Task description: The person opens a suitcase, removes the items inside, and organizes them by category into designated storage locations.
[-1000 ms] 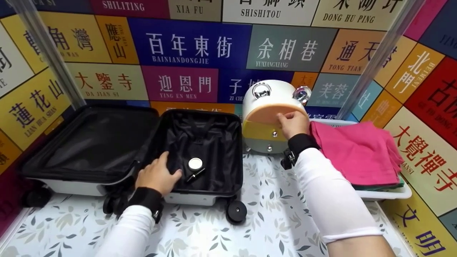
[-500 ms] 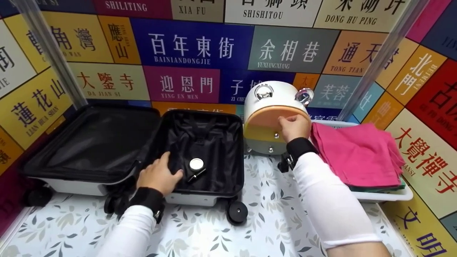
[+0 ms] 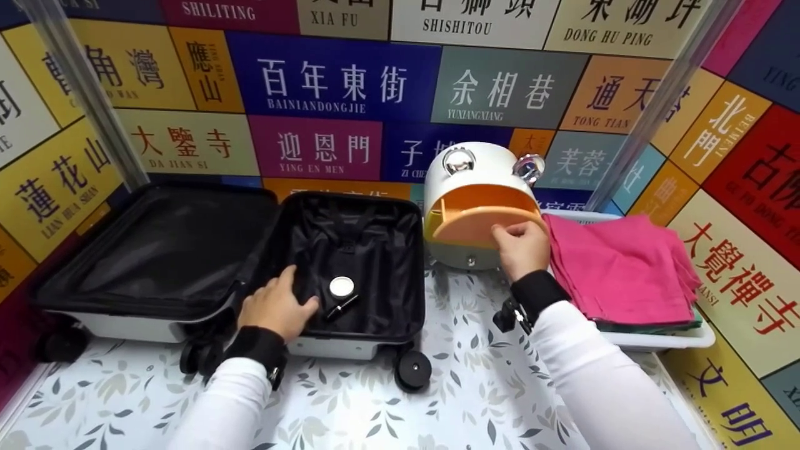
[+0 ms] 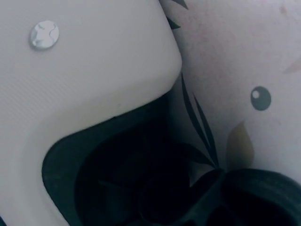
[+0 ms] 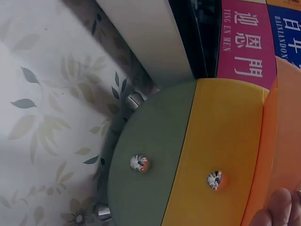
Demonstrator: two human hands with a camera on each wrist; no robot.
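A round white drawer cabinet (image 3: pixel 481 164) stands behind the table's middle. Its orange top drawer (image 3: pixel 478 225) is pulled partway out, and my right hand (image 3: pixel 514 236) pinches its front edge. In the right wrist view the orange drawer (image 5: pixel 282 141) sits above a yellow drawer (image 5: pixel 221 136) and a green drawer (image 5: pixel 150 155), with one fingertip (image 5: pixel 278 212) at the corner. My left hand (image 3: pixel 275 307) rests, fingers relaxed, on the front rim of an open black-lined suitcase (image 3: pixel 356 244). A round white compact (image 3: pixel 342 287) and a black lipstick tube (image 3: pixel 341 306) lie just right of it.
Folded pink cloths (image 3: pixel 625 269) fill a white tray (image 3: pixel 662 340) at the right. The suitcase lid (image 3: pixel 162 244) lies open at the left, its wheels (image 3: pixel 412 370) on the leaf-patterned tabletop (image 3: pixel 462 387). The left wrist view shows only the white shell (image 4: pixel 94 70) and a wheel (image 4: pixel 258 197).
My right hand has pulled the orange drawer outward and towards me, opening it. The left hand has stayed on the suitcase rim.
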